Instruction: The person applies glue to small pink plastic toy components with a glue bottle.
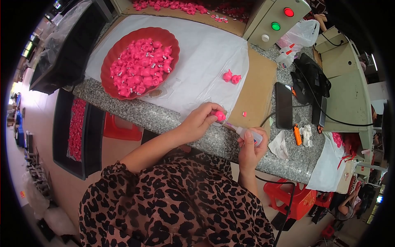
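My left hand [200, 122] pinches a small pink figure [220, 116] over the near edge of the white sheet [193, 61]. In my right hand [251, 151] is a small white squeeze bottle [252, 136], its narrow tip pointing at the figure. Whether the tip touches the figure I cannot tell. Two more pink figures [232, 77] lie together on the sheet's right side. A tiny pink-and-white piece [244, 114] rests on the brown cardboard [263, 78]. To the left, a red scalloped bowl [108, 78] holds a heap of similar pink figures [142, 66].
A black phone [284, 106], an orange lighter [297, 135] and crumpled tissue [279, 145] lie on the granite worktop [160, 111] at right. Behind stands a machine box [273, 24] with red and green lights. A black crate [91, 138] of pink pieces and red stools [292, 199] are below.
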`<action>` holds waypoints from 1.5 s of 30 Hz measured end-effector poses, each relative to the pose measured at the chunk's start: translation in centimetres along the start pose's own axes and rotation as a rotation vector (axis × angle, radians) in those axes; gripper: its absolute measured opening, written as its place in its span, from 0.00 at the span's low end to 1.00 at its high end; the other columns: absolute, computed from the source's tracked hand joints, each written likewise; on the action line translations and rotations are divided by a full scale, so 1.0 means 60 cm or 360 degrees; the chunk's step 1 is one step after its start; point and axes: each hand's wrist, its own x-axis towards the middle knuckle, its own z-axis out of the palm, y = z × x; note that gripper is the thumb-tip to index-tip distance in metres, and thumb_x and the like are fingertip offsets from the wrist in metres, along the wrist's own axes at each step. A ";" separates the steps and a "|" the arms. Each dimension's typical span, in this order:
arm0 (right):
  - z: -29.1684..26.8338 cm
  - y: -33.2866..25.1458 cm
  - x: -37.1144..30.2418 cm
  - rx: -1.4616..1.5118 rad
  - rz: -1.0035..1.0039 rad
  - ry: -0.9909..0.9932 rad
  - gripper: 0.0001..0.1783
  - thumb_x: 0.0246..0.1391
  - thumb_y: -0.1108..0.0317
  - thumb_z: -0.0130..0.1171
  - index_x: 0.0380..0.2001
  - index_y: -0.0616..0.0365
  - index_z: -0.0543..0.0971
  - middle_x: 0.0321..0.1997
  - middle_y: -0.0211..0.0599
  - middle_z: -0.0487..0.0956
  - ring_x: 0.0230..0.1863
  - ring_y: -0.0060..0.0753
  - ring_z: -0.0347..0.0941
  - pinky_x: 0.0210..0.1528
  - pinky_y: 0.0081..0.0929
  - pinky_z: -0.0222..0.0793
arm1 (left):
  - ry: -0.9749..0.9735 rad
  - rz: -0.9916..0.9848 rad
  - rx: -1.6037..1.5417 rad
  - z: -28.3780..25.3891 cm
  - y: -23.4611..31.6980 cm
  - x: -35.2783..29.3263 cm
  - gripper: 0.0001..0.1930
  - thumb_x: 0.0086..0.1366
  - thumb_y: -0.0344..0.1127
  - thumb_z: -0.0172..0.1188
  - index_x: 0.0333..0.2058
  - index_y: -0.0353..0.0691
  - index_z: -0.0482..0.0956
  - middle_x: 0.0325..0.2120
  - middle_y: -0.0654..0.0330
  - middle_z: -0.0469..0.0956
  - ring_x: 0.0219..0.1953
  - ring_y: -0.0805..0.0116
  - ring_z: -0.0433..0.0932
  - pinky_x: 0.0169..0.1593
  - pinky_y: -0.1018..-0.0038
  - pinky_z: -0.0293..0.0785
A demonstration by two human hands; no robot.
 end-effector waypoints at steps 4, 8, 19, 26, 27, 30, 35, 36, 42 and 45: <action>0.004 0.002 -0.001 0.0089 0.0012 0.0074 0.08 0.48 0.68 0.51 0.29 0.62 0.66 0.27 0.33 0.66 0.18 0.19 0.64 0.16 0.13 0.57 | 0.0057 0.0020 -0.0168 0.004 -0.010 0.000 0.11 0.56 0.26 0.48 0.39 0.36 0.65 0.34 0.58 0.68 0.35 0.74 0.67 0.39 0.78 0.64; 0.000 0.005 -0.001 0.0311 0.0039 0.0169 0.08 0.49 0.69 0.51 0.29 0.62 0.66 0.27 0.34 0.66 0.18 0.21 0.64 0.16 0.14 0.57 | 0.0096 0.0081 -0.0300 0.007 -0.016 0.003 0.11 0.52 0.23 0.53 0.35 0.36 0.65 0.33 0.58 0.67 0.34 0.74 0.68 0.38 0.79 0.66; 0.010 0.003 -0.015 0.0030 -0.0056 0.0091 0.08 0.48 0.70 0.51 0.30 0.62 0.66 0.30 0.35 0.66 0.20 0.21 0.66 0.18 0.14 0.60 | 0.0166 0.0215 -0.0136 0.008 -0.021 0.005 0.11 0.49 0.22 0.56 0.31 0.36 0.64 0.33 0.58 0.64 0.35 0.70 0.68 0.38 0.79 0.67; 0.007 0.002 -0.013 0.0011 -0.0032 0.0125 0.08 0.49 0.70 0.51 0.29 0.63 0.66 0.32 0.35 0.67 0.20 0.20 0.66 0.19 0.14 0.61 | 0.0150 0.0231 -0.0041 0.007 -0.018 0.005 0.12 0.49 0.22 0.56 0.31 0.36 0.64 0.33 0.58 0.64 0.35 0.70 0.68 0.39 0.78 0.68; 0.004 0.004 -0.011 0.0010 -0.0034 0.0127 0.08 0.49 0.70 0.51 0.29 0.63 0.66 0.32 0.35 0.67 0.20 0.20 0.66 0.19 0.14 0.61 | 0.0156 0.0212 -0.0098 0.008 -0.019 0.005 0.11 0.49 0.22 0.56 0.31 0.36 0.64 0.34 0.58 0.64 0.36 0.70 0.68 0.40 0.78 0.68; -0.003 0.001 0.004 0.0523 0.0139 0.0089 0.11 0.49 0.70 0.52 0.34 0.64 0.66 0.34 0.37 0.68 0.22 0.22 0.67 0.22 0.14 0.64 | 0.0164 0.0158 -0.0208 0.009 -0.018 0.004 0.10 0.50 0.22 0.55 0.30 0.36 0.64 0.35 0.58 0.65 0.36 0.71 0.69 0.41 0.78 0.67; -0.028 -0.021 0.018 0.1179 0.0921 0.0021 0.17 0.46 0.76 0.52 0.42 0.62 0.65 0.36 0.40 0.71 0.33 0.29 0.70 0.36 0.23 0.70 | 0.0107 0.0065 -0.0362 0.004 -0.009 -0.002 0.09 0.51 0.21 0.53 0.29 0.37 0.63 0.34 0.59 0.67 0.37 0.74 0.69 0.42 0.79 0.66; -0.029 -0.023 0.020 0.1174 0.0914 0.0019 0.17 0.46 0.76 0.52 0.42 0.62 0.65 0.36 0.40 0.71 0.33 0.29 0.70 0.36 0.23 0.70 | 0.0068 0.0081 -0.0365 0.002 -0.012 -0.003 0.10 0.52 0.20 0.53 0.30 0.38 0.62 0.35 0.60 0.66 0.38 0.75 0.67 0.44 0.79 0.65; -0.057 -0.021 0.052 0.0361 0.0480 -0.0056 0.21 0.41 0.79 0.56 0.41 0.57 0.65 0.31 0.32 0.73 0.37 0.28 0.69 0.37 0.20 0.65 | 0.0017 -0.0171 -0.0797 -0.001 0.025 0.001 0.13 0.52 0.21 0.54 0.33 0.39 0.61 0.33 0.61 0.66 0.34 0.78 0.68 0.37 0.81 0.67; -0.060 -0.012 0.077 -0.0066 0.0131 0.0040 0.16 0.40 0.79 0.56 0.35 0.57 0.68 0.26 0.29 0.71 0.30 0.24 0.67 0.33 0.17 0.61 | 0.0000 -0.0305 -0.1149 -0.007 0.022 0.002 0.13 0.52 0.22 0.55 0.35 0.38 0.61 0.31 0.62 0.67 0.30 0.78 0.68 0.31 0.83 0.67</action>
